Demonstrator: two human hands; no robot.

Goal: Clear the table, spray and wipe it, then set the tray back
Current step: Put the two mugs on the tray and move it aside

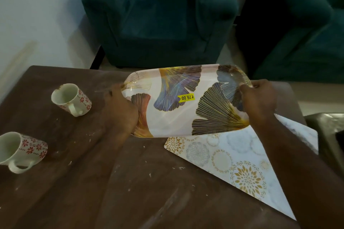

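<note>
Both bare arms reach forward from the near edge. The left hand [119, 109] lies left of centre, back of the hand upward, fingers curled closed around the tray [176, 115] at its left end. The right hand [258, 98] lies farther right and slightly farther away, fingers clamped on the right end; its forearm runs to the near right corner.

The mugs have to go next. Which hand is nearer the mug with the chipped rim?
Left. The left hand grips the tray end just right of the chipped mug; the right hand holds the far end.
</note>
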